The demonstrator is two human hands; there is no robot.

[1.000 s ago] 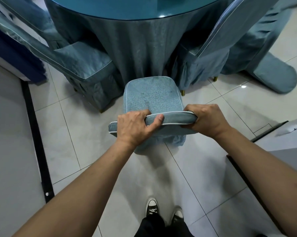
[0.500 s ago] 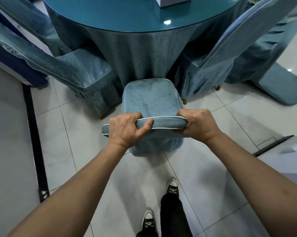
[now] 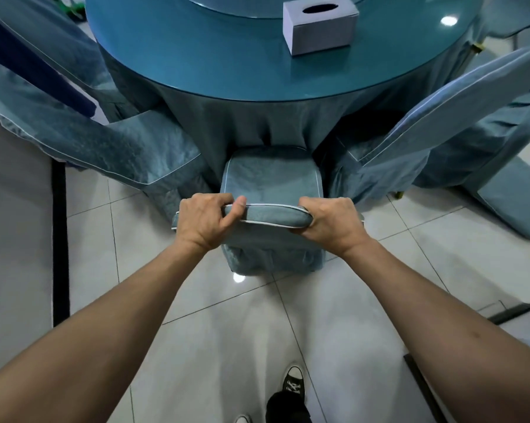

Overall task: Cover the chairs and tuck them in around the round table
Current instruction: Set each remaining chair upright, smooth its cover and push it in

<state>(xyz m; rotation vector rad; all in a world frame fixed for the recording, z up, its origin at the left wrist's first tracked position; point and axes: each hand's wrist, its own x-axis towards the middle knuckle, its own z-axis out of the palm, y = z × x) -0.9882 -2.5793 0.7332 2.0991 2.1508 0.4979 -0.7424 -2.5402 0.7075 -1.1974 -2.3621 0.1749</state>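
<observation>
A chair in a blue-grey cover (image 3: 272, 178) with white piping stands in front of me, its seat's far edge touching the skirt of the round table (image 3: 227, 62). My left hand (image 3: 204, 222) grips the left end of the covered chair's top rail. My right hand (image 3: 330, 222) grips the right end of the same rail. The cover hangs down to the floor behind the chair back.
Covered chairs flank mine: one at left (image 3: 111, 148), one at right (image 3: 416, 138). A grey tissue box (image 3: 320, 24) sits on the teal tabletop. A loose blue cover piece (image 3: 514, 196) lies on the tiled floor at right. My shoes (image 3: 292, 386) are below.
The chair has slid forward toward the table, its seat now reaching the tablecloth. I have stepped forward with it, and both hands keep their grip on the top rail.
</observation>
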